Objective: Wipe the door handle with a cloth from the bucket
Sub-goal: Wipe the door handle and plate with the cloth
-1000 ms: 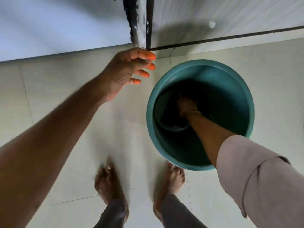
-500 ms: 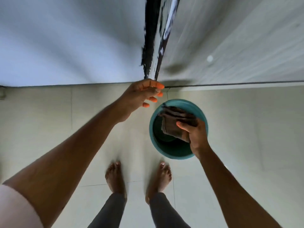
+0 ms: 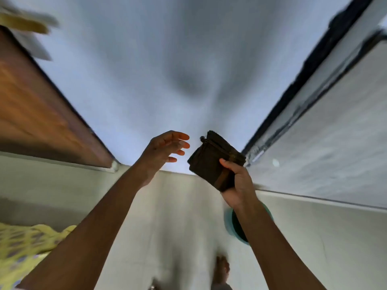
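At centre left, left hand (image 3: 165, 150) empty, fingers spread, near folded dark cloth (image 3: 211, 162); right hand (image 3: 236, 183) grips cloth from below, above teal bucket (image 3: 229, 223). Door handle not visible. Advice: keep cloth folded, find handle before reaching

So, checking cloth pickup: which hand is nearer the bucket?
Right. The right hand holds the cloth just above the bucket; the left hand is open, farther left.
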